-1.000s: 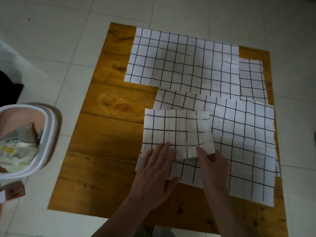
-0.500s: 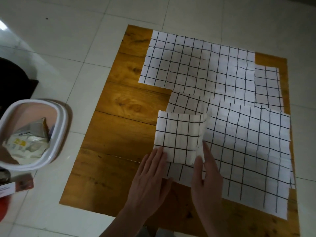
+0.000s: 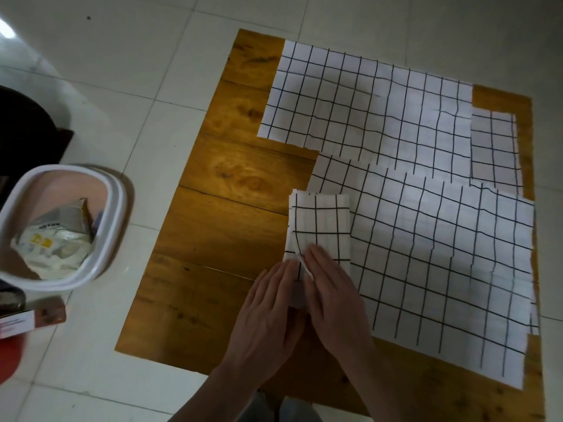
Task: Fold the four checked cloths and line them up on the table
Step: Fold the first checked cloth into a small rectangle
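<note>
**Both hands flat on a narrow folded checked cloth**

The fingers of the left hand [image 3: 271,303] lie straight and close together, pressing down on the near end of the folded cloth [image 3: 320,226]. The right hand [image 3: 332,296] lies just beside it, fingers likewise straight and together, its fingertips a little further up the cloth; a small raised ridge of fabric shows between the two hands. Neither hand curls round anything.

The folded cloth is a narrow, upright strip, white with thin black grid lines, about three squares wide. Several layer edges show stacked at its far end and along its left side. It sits near the middle of the wooden table [image 3: 219,226], its right part overlapping the left edge of a large unfolded cloth [image 3: 441,269] that covers the near right of the table. Another spread cloth [image 3: 365,108] lies at the far side, overlapping the first, and a strip of a further cloth [image 3: 493,147] shows at the far right, partly beneath them.

On the tiled floor [image 3: 122,56] to the left stands a white bin [image 3: 115,208] holding crumpled packaging
</note>
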`<act>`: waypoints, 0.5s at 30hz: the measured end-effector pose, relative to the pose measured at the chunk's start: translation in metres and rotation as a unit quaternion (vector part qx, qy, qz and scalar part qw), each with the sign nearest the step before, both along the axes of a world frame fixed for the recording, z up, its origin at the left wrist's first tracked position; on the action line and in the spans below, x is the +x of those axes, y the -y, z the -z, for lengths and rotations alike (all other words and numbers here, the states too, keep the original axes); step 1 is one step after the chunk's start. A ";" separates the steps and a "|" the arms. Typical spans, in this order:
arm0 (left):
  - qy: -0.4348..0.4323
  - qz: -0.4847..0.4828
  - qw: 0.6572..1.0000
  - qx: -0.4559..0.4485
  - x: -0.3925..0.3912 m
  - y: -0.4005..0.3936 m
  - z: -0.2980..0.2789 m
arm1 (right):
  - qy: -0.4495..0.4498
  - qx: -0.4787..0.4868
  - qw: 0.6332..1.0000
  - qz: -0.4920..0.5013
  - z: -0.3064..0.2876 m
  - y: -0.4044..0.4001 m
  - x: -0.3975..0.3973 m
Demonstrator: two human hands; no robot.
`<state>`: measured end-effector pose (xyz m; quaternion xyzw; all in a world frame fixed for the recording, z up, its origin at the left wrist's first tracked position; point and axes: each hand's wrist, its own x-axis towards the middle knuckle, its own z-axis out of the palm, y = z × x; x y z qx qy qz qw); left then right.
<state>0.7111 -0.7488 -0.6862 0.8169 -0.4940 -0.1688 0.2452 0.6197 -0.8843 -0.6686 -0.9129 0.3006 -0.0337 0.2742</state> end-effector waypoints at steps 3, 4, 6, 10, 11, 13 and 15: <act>0.017 -0.001 1.000 0.002 0.000 0.001 0.001 | -0.024 0.013 1.000 -0.001 0.005 0.000 0.004; 0.025 -0.001 1.000 0.004 0.000 0.001 0.002 | -0.032 0.023 0.999 -0.003 0.005 0.000 0.005; 0.048 -0.001 0.999 0.015 -0.001 0.001 0.004 | -0.056 0.038 0.998 -0.015 0.003 0.001 0.007; 0.100 0.005 0.995 0.030 -0.002 0.001 0.006 | -0.089 0.041 0.994 -0.057 -0.009 0.006 0.009; 0.111 0.005 0.993 0.033 -0.002 0.001 0.007 | -0.088 0.045 0.993 -0.066 -0.012 0.009 0.008; 0.125 -0.003 0.991 0.039 -0.001 0.001 0.007 | -0.058 0.047 0.996 -0.052 -0.018 0.016 0.005; 0.133 -0.011 0.990 0.039 -0.001 0.001 0.005 | 0.003 0.033 0.999 0.021 -0.023 0.025 0.004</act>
